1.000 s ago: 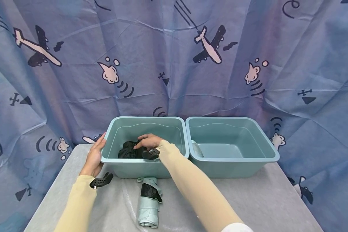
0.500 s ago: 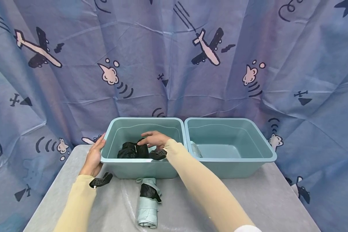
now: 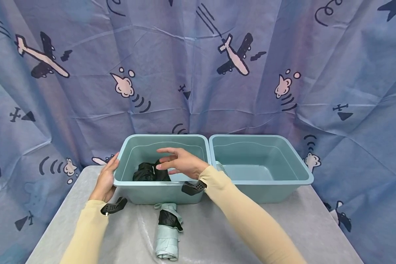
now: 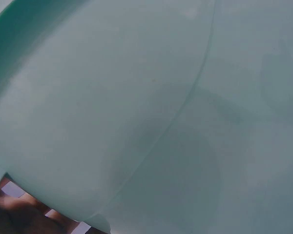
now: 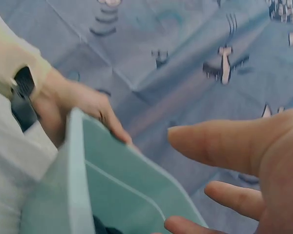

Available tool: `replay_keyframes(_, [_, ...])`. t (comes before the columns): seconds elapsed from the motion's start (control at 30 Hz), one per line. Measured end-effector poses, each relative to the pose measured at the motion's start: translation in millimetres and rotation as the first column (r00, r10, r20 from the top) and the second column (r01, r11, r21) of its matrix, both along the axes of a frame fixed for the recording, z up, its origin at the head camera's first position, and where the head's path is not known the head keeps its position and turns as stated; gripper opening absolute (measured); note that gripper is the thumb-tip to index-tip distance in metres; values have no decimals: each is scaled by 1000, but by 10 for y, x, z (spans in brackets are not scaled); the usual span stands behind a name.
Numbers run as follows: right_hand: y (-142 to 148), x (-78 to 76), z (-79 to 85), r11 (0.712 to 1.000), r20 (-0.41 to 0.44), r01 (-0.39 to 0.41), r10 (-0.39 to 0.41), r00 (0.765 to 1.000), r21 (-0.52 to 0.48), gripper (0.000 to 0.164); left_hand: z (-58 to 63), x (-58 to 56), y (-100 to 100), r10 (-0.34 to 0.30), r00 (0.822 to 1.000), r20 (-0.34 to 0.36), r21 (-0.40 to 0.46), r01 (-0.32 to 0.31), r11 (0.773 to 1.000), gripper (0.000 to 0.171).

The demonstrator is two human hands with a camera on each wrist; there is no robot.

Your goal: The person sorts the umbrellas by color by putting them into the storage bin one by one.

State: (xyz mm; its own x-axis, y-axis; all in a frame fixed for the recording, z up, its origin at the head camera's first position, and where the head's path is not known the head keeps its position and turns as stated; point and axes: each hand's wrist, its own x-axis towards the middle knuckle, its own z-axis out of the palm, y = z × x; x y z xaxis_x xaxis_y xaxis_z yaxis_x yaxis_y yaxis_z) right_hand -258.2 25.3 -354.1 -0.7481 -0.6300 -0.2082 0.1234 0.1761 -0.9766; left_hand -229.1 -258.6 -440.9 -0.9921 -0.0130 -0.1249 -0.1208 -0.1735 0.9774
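My left hand lies against the outer left side of the left pale teal bin, its fingers fairly straight along the wall. In the right wrist view that left hand touches the bin's corner. Above the bin's inside hovers my right hand, fingers spread and nothing in them. Just below and left of it, dark bundles of black fabric lie at the bin's left front; their full shape is hidden. On the table in front rests a rolled, pale green bundle with a black band, like a folded umbrella.
A matching right bin stands close beside the left one. A pale item leans inside it at the left wall, mostly hidden. Both bins are on a grey-covered table, with a blue patterned curtain behind.
My right hand has lifted off the black bundles and drawn up and to the right, its fingers spreading. My left hand has stayed at the bin's side.
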Motion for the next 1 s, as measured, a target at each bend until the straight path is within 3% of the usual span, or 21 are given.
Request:
replay_keyframes(0.27, [248,392,68,993,-104,-62,52,993,-103,67,4,-2,0,0,1000,-2,0,0,1000,62])
replay_keyframes(0.5, [491,684,-30,994,-145,-36,21,989,-106,66,10,6,2,13,1000,7,-11,-13,1000,62])
replay_keyframes(0.77, [640,928,-496,998,-141,-10,1,990,-65,65,5,13,4,7,1000,12,-16,-7,1000,61])
replay_keyframes(1.0, [636,1013,-996,998,-145,57,-57,988,-1,67,12,22,-2,2,1000,12,-16,-2,1000,61])
